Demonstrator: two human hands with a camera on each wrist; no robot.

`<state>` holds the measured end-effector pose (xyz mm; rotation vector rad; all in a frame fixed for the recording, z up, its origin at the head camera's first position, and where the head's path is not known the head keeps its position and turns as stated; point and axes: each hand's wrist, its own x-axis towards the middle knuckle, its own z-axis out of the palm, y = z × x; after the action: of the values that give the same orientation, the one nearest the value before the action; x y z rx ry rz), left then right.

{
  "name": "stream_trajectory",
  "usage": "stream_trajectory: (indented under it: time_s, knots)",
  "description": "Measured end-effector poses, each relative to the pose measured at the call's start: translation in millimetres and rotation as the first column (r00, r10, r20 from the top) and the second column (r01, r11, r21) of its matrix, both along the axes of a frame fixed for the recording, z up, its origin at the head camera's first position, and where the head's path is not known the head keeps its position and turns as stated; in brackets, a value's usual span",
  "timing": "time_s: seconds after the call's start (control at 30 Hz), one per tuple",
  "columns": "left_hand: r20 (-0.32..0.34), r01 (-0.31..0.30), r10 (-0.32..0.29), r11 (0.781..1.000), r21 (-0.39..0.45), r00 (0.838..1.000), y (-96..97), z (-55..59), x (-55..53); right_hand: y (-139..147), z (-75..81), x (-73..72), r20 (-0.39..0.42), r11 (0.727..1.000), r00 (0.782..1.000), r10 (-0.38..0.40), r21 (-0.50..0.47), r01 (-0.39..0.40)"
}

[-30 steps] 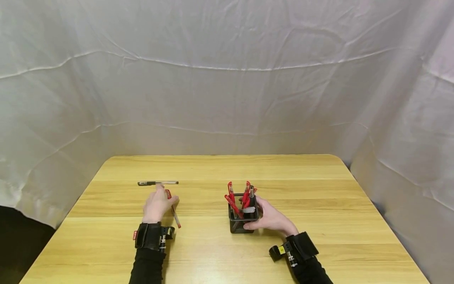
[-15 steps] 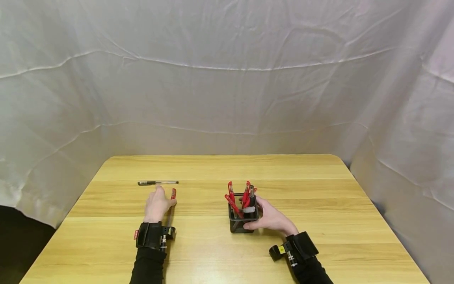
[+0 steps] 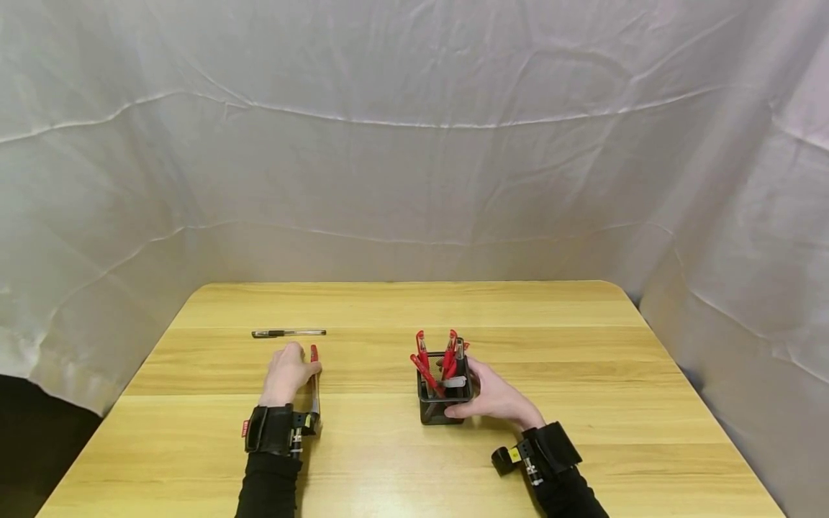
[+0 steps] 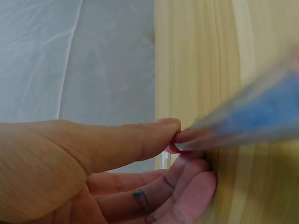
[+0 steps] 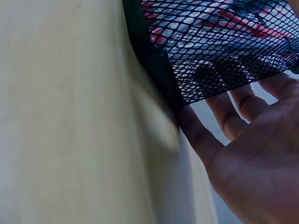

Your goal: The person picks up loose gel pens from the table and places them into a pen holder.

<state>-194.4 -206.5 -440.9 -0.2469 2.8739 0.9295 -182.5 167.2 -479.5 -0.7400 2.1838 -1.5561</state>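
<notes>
My left hand [image 3: 285,375] pinches a red-capped gel pen [image 3: 314,354] between thumb and fingers, low over the left part of the table. In the left wrist view the pen's clear barrel [image 4: 252,114] runs blurred toward the camera. Around the right side of a black mesh pen holder [image 3: 440,413], the fingers and thumb of my right hand [image 3: 495,394] are curled. Several red pens [image 3: 424,370] and a black-capped pen [image 3: 460,350] stand in the holder. Through its mesh [image 5: 219,56] the right wrist view shows the pens and the fingers behind.
A black pen [image 3: 288,333] lies crosswise on the wooden table [image 3: 388,460], just beyond my left hand. Pale grey cloth [image 3: 414,180] hangs behind the table and along both sides.
The red pen, slanted beside my left hand a second ago, has turned nearly straight toward me and is pinched. My left hand has drawn back slightly. The right hand and holder stay put.
</notes>
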Motion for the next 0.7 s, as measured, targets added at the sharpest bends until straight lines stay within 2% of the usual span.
stream_trajectory:
  time_s: [0.13,0.5,0.7]
  knots:
    - [-0.003,0.021,-0.021,1.0,0.004,1.0,0.6,2.3,0.6,0,-0.4,-0.3,0.004,1.0,1.0,0.001,0.009,-0.001]
    - [-0.053,0.042,-0.036,0.992,0.122,0.998,7.9,13.5,2.6,0,0.6,0.7,0.015,1.0,1.0,0.003,0.008,-0.003]
    - [-0.075,0.061,-0.05,0.986,0.153,0.996,11.9,19.8,1.5,0,0.4,1.3,0.029,1.0,1.0,-0.001,-0.004,0.001]
